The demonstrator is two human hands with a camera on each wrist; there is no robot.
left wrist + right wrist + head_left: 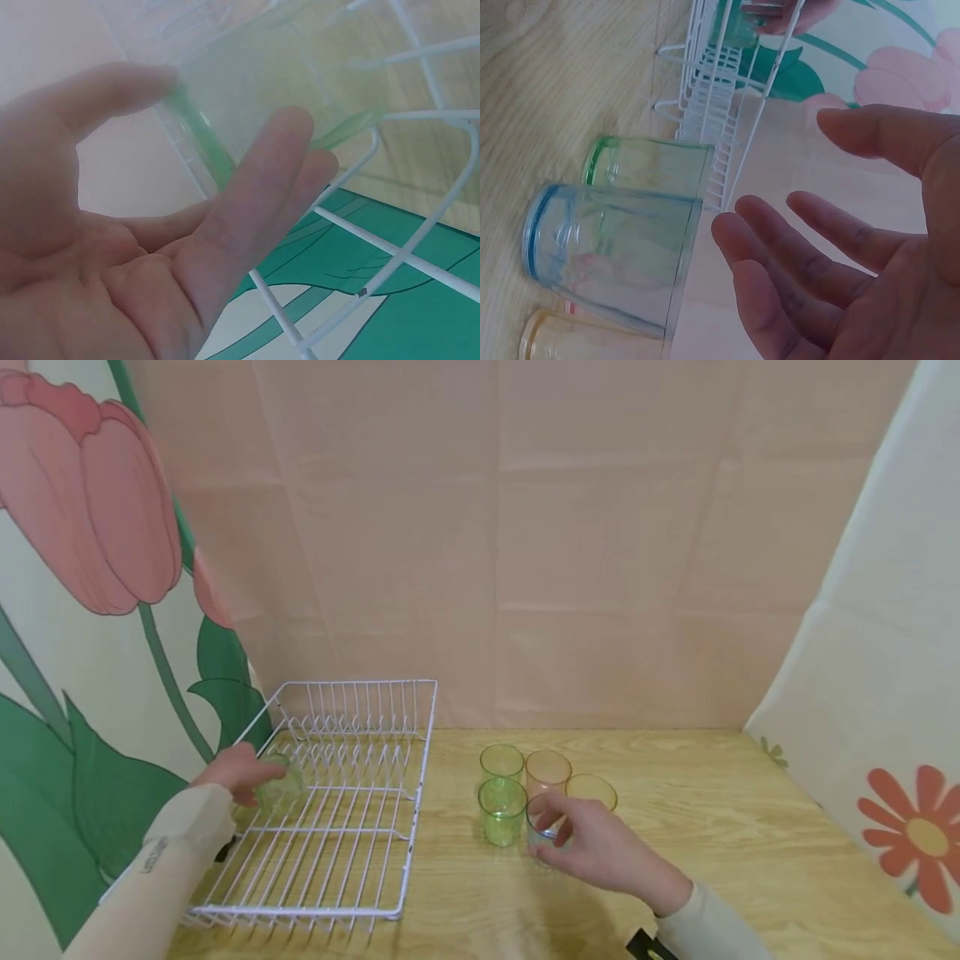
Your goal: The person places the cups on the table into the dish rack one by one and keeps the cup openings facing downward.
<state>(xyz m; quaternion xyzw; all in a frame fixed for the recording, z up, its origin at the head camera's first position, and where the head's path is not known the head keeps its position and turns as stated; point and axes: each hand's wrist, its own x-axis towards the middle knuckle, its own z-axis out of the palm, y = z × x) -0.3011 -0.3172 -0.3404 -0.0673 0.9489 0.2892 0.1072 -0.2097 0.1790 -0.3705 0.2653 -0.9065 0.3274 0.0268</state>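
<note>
One green glass at the rack

Left grip pinches it; right grip hangs spread near a blue glass.

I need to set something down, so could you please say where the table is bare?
Bare table lies between the glasses and the flowered cloth and, more narrowly, between glasses and rack. The right hand crowds the clustered glasses.

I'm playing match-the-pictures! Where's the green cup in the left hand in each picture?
Head: the green cup is at lower left.
Left wrist: green cup at upper middle.
Right wrist: green cup at top middle, partly hidden.
Shared landmark: the rack.
</note>
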